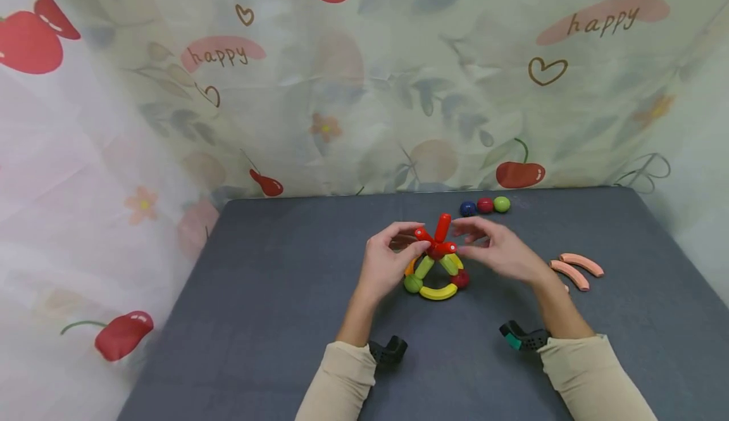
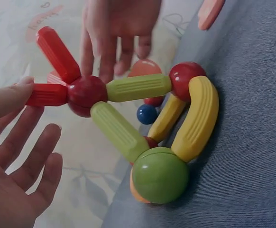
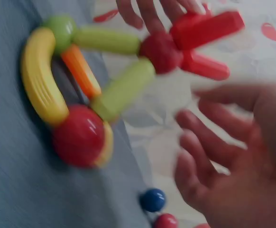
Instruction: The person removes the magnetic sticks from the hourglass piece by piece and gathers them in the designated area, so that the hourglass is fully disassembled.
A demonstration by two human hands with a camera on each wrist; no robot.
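A building toy of sticks and balls stands on the dark table. Its base ring has curved yellow sticks (image 1: 438,293), an orange stick (image 3: 81,71), a green ball (image 2: 160,175) and a red ball (image 3: 79,136). Light green sticks (image 2: 121,130) lean up to a dark red top ball (image 2: 87,96), from which several red sticks (image 1: 443,227) spread. My left hand (image 1: 387,259) pinches one red stick (image 2: 52,95) between thumb and finger. On the other side, my right hand (image 1: 501,250) hovers beside the red sticks, fingers loosely bent, touching nothing.
Behind the toy, a blue ball (image 1: 468,209), a red ball (image 1: 485,205) and a green ball (image 1: 502,204) sit in a row. Curved pink sticks (image 1: 581,264) lie to the right, one partly hidden by my right forearm. A patterned curtain (image 1: 370,92) borders the table's back.
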